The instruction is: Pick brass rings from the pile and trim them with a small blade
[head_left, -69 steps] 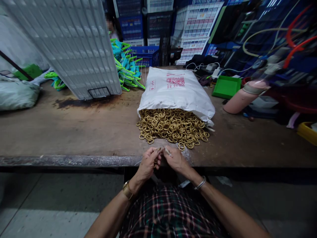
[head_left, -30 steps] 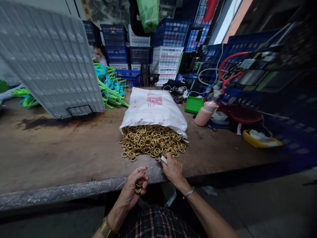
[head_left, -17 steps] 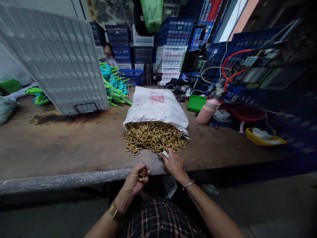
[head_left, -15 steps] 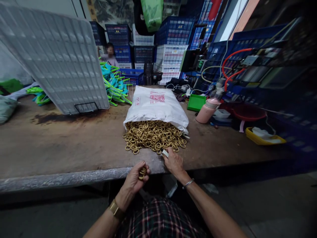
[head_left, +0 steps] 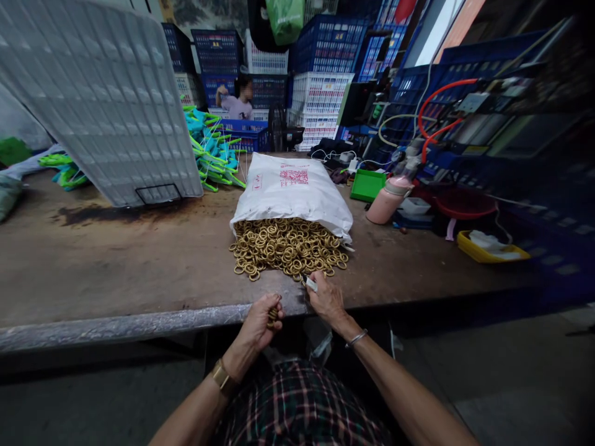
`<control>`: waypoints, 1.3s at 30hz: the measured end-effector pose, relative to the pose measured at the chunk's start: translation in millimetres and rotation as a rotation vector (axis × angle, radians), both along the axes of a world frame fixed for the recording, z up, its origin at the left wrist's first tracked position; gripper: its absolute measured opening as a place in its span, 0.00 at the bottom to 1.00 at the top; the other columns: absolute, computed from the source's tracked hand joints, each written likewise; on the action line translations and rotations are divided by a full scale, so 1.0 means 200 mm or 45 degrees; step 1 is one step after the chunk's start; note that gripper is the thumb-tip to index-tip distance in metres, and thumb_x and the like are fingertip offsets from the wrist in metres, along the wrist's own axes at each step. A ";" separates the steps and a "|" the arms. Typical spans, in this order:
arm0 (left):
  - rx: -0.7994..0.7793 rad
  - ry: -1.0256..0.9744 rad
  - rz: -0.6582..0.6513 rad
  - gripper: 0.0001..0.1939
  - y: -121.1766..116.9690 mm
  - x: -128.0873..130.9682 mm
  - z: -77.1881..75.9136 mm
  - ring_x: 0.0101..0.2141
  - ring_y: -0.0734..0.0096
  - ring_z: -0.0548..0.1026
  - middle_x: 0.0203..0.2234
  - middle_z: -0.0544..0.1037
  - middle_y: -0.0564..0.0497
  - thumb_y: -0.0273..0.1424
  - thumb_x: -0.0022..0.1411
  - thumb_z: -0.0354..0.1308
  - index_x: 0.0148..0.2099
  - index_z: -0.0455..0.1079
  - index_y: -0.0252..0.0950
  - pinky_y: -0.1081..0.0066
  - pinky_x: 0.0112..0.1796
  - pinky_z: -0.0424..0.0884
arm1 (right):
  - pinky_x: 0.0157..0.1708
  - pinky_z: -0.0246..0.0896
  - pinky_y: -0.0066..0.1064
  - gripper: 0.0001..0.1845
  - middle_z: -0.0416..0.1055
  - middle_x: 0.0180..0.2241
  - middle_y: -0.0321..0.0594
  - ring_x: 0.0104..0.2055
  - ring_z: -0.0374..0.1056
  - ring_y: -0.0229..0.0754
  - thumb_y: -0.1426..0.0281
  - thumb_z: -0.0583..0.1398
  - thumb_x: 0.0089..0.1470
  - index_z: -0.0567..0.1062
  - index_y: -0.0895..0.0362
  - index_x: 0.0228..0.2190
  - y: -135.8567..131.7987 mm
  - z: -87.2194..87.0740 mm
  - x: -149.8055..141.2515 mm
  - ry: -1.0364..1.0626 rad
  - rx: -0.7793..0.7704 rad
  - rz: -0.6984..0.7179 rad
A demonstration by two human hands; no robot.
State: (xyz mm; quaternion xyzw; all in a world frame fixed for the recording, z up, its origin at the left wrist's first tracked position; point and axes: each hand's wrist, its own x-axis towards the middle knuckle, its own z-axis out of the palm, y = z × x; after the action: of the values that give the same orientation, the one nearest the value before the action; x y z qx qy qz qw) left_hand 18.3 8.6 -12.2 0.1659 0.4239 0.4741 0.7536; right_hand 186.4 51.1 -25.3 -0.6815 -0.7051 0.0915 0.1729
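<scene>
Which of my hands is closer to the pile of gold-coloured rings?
Right. Your right hand, holding a small white tool, is at the near edge of the ring pile; your left hand, gripping a few rings, is farther back, by the edge of the table.

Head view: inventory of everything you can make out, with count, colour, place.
Rings: many, gold, spilling from sack, some in left hand
Tool: one, white, dark tip, right hand
Sack: one, white, red print, table centre
Table: one, brown, under sack
Ribbed panel: one, whitish, tilted, left
Hanger-like pieces: several, green and blue, behind panel
Tray: one, green, right of sack
Bottle: one, pink, beside tray
Basket: one, yellow, far right
Crates: many, blue and white, background
Person: one, lilac top, background
Watch: one, gold, left wrist
Bracelet: one, silver, right wrist
Hands: two, left, right, near table edge
</scene>
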 end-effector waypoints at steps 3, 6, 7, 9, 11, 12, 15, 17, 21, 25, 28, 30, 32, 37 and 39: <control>0.081 0.205 0.002 0.14 -0.01 0.04 0.02 0.17 0.82 0.62 0.17 0.64 0.59 0.37 0.47 0.60 0.32 0.60 0.35 0.83 0.14 0.52 | 0.27 0.48 0.26 0.08 0.69 0.26 0.37 0.27 0.64 0.38 0.71 0.51 0.50 0.67 0.56 0.33 -0.04 -0.03 0.01 0.172 0.055 0.121; 0.157 0.446 -0.007 0.19 0.01 0.06 0.02 0.16 0.81 0.62 0.17 0.64 0.59 0.40 0.48 0.59 0.39 0.62 0.35 0.82 0.13 0.52 | 0.28 0.51 0.25 0.06 0.68 0.25 0.36 0.27 0.63 0.37 0.70 0.51 0.49 0.67 0.56 0.31 -0.07 -0.04 -0.01 0.340 0.068 0.200; 0.182 0.511 -0.022 0.20 0.01 0.07 0.02 0.16 0.80 0.62 0.17 0.64 0.59 0.41 0.49 0.58 0.41 0.62 0.35 0.82 0.13 0.53 | 0.28 0.52 0.25 0.06 0.67 0.24 0.36 0.26 0.63 0.37 0.69 0.52 0.49 0.67 0.56 0.30 -0.08 -0.03 -0.02 0.383 0.056 0.218; 0.235 0.588 -0.089 0.20 0.02 0.07 0.03 0.16 0.80 0.63 0.17 0.65 0.58 0.42 0.49 0.57 0.40 0.64 0.34 0.81 0.14 0.54 | 0.27 0.53 0.25 0.05 0.66 0.23 0.35 0.25 0.62 0.37 0.68 0.52 0.49 0.66 0.56 0.29 -0.08 -0.03 -0.06 0.450 0.013 0.260; 0.271 0.603 -0.148 0.18 0.03 0.06 0.03 0.17 0.81 0.63 0.18 0.65 0.57 0.42 0.50 0.56 0.37 0.66 0.33 0.81 0.14 0.55 | 0.27 0.53 0.25 0.05 0.65 0.22 0.34 0.25 0.61 0.36 0.68 0.52 0.49 0.66 0.55 0.29 -0.09 -0.02 -0.09 0.512 -0.028 0.300; 0.274 0.593 -0.152 0.17 0.03 0.06 0.02 0.17 0.81 0.62 0.18 0.65 0.57 0.41 0.50 0.57 0.36 0.66 0.33 0.81 0.14 0.55 | 0.27 0.53 0.25 0.06 0.65 0.22 0.34 0.25 0.60 0.36 0.68 0.52 0.49 0.66 0.55 0.29 -0.09 -0.01 -0.11 0.549 -0.043 0.306; 0.226 0.522 -0.093 0.16 0.03 0.04 0.02 0.16 0.82 0.62 0.19 0.65 0.57 0.41 0.49 0.57 0.34 0.66 0.33 0.82 0.14 0.54 | 0.28 0.54 0.25 0.06 0.64 0.23 0.33 0.26 0.60 0.36 0.67 0.52 0.49 0.66 0.56 0.28 -0.08 0.01 -0.14 0.705 -0.090 0.294; 0.203 0.501 -0.060 0.16 0.03 0.03 0.01 0.16 0.82 0.62 0.19 0.65 0.57 0.42 0.49 0.58 0.33 0.66 0.34 0.82 0.15 0.54 | 0.28 0.54 0.24 0.07 0.63 0.22 0.32 0.26 0.59 0.35 0.65 0.52 0.50 0.66 0.56 0.26 -0.08 0.03 -0.15 0.823 -0.168 0.299; 0.255 0.591 -0.064 0.15 0.02 0.02 0.00 0.17 0.82 0.63 0.20 0.66 0.56 0.42 0.50 0.57 0.33 0.66 0.34 0.82 0.15 0.55 | 0.25 0.53 0.24 0.13 0.60 0.18 0.30 0.23 0.56 0.34 0.61 0.50 0.51 0.63 0.56 0.22 -0.05 0.06 -0.16 0.966 -0.306 0.292; 0.269 0.564 -0.108 0.15 0.01 0.01 0.02 0.18 0.82 0.63 0.21 0.67 0.55 0.42 0.51 0.57 0.33 0.66 0.34 0.82 0.16 0.55 | 0.23 0.52 0.25 0.15 0.60 0.17 0.30 0.21 0.56 0.33 0.62 0.50 0.51 0.62 0.56 0.19 -0.03 0.06 -0.17 1.025 -0.397 0.301; 0.222 0.484 -0.187 0.15 0.02 0.02 0.03 0.17 0.83 0.62 0.22 0.67 0.55 0.42 0.50 0.57 0.32 0.65 0.34 0.82 0.16 0.54 | 0.23 0.51 0.24 0.13 0.59 0.17 0.29 0.21 0.55 0.32 0.63 0.51 0.49 0.62 0.56 0.18 -0.02 0.06 -0.17 1.046 -0.386 0.271; 0.189 0.441 -0.230 0.15 0.02 0.02 0.04 0.17 0.83 0.62 0.21 0.67 0.56 0.42 0.50 0.57 0.32 0.64 0.34 0.81 0.15 0.53 | 0.23 0.50 0.24 0.12 0.57 0.17 0.29 0.22 0.54 0.32 0.64 0.52 0.48 0.62 0.56 0.18 -0.02 0.05 -0.17 1.009 -0.347 0.227; 0.182 0.418 -0.240 0.15 0.03 0.03 0.04 0.16 0.83 0.61 0.21 0.66 0.56 0.42 0.51 0.56 0.31 0.63 0.34 0.81 0.15 0.53 | 0.24 0.50 0.24 0.12 0.57 0.17 0.29 0.22 0.53 0.32 0.64 0.52 0.48 0.62 0.57 0.19 -0.02 0.04 -0.17 0.985 -0.317 0.212; 0.180 0.373 -0.208 0.16 0.02 0.04 0.05 0.17 0.83 0.61 0.20 0.65 0.56 0.43 0.52 0.56 0.33 0.63 0.34 0.81 0.16 0.54 | 0.24 0.51 0.24 0.13 0.60 0.18 0.30 0.22 0.55 0.32 0.65 0.50 0.51 0.63 0.57 0.20 0.00 0.04 -0.16 1.041 -0.299 0.261; 0.172 0.355 -0.198 0.17 0.02 0.04 0.06 0.17 0.83 0.61 0.20 0.65 0.57 0.44 0.51 0.56 0.33 0.63 0.35 0.81 0.16 0.54 | 0.25 0.52 0.24 0.12 0.62 0.19 0.31 0.22 0.56 0.33 0.66 0.49 0.51 0.64 0.56 0.20 0.00 0.04 -0.15 0.974 -0.249 0.222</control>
State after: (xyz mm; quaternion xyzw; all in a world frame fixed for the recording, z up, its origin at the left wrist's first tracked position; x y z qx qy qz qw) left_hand 25.4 13.3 -0.6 0.3125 0.4775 0.4143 0.7090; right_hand 155.9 50.7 -17.0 -0.5491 -0.6330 0.4195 0.3489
